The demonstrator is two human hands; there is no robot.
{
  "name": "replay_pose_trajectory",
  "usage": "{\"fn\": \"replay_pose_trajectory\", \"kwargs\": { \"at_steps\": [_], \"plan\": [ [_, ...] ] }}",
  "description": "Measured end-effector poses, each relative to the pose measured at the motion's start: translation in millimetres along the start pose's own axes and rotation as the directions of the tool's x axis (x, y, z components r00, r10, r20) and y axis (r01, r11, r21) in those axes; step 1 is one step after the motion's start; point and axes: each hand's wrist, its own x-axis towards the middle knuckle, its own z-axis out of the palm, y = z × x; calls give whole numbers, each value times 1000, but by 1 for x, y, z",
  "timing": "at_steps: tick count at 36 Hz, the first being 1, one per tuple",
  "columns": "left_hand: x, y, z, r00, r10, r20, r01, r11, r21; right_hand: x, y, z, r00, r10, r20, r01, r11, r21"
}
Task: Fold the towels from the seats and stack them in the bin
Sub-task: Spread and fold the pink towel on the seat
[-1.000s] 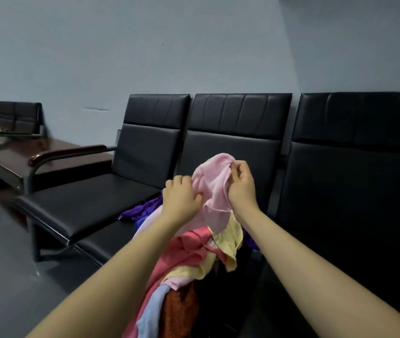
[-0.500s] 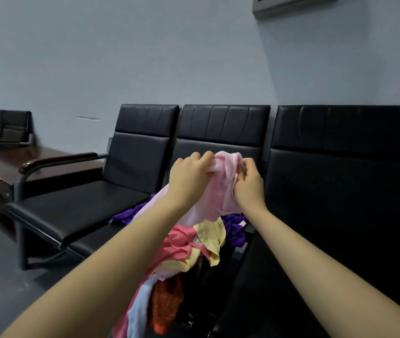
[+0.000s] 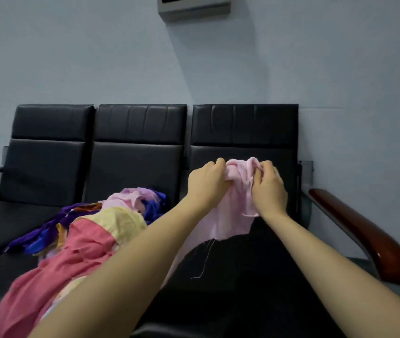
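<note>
My left hand (image 3: pixel 207 184) and right hand (image 3: pixel 268 189) pinch the pink towel (image 3: pixel 233 215): light, limp, fraying; best held by its corners.

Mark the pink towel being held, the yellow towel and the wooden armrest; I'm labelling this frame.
pink towel (image 3: pixel 228 215): head view, flat hanging part below the hands.
yellow towel (image 3: pixel 121 223): head view, its top face on the pile.
wooden armrest (image 3: pixel 364 235): head view, middle of its top.
</note>
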Motion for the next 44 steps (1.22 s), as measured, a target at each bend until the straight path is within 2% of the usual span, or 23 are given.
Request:
{"fn": "replay_pose_trajectory", "kwargs": {
  "at_steps": [2, 5, 9, 13, 15, 19, 21, 23, 26, 29, 32, 34, 35, 37, 40, 44],
  "plan": [
    [5, 20, 18, 994, -49, 98, 61, 990, -125, 5, 20, -13, 997, 76, -13, -76, 997, -8],
    [2, 39, 47, 947, -74, 312, 166, 946, -279, 11, 52, -29, 976, 213, -50, -209, 974, 82],
    [-14, 46, 86, 868, -28, 495, 217, 920, -327, 13, 84, -39, 906, 417, -66, -402, 900, 169],
    [-29, 48, 114, 799, -1, 602, 230, 925, -304, 5, 104, -40, 862, 503, -64, -483, 853, 198],
    [-33, 47, 124, 778, -14, 628, 237, 932, -274, 0, 113, -38, 864, 504, 2, -495, 847, 193],
    [-38, 44, 136, 829, -146, 540, 350, 888, -298, -12, 133, -30, 829, 468, 306, -523, 843, 127],
    [-37, 43, 141, 807, -205, 554, 457, 811, -365, -19, 140, -23, 818, 419, 394, -489, 867, 92],
    [-39, 40, 147, 770, -229, 596, 512, 779, -363, -30, 147, -17, 814, 399, 422, -450, 893, 24],
    [-52, 35, 157, 749, -196, 633, 465, 836, -290, -51, 160, -10, 842, 373, 389, -373, 925, -80],
    [-67, 34, 163, 740, -97, 666, 289, 940, -184, -72, 170, -2, 859, 312, 405, -246, 947, -206],
    [-78, 39, 165, 621, -83, 779, 204, 977, -58, -89, 171, 7, 776, 397, 489, -296, 915, -273],
    [-88, 40, 164, 531, -94, 842, 117, 992, 38, -99, 166, 10, 665, 434, 608, -300, 900, -316],
    [-93, 39, 164, 525, -83, 847, 56, 996, 64, -104, 165, 10, 617, 423, 664, -300, 906, -299],
    [-101, 36, 167, 573, -51, 818, -12, 997, 71, -115, 164, 10, 564, 373, 737, -282, 925, -253],
    [-107, 33, 164, 640, -87, 763, 68, 996, 57, -129, 166, 12, 533, 329, 779, -210, 944, -255],
    [-107, 21, 161, 679, -167, 714, 192, 980, 47, -134, 166, 17, 517, 304, 800, -105, 950, -293]
  ]
}}
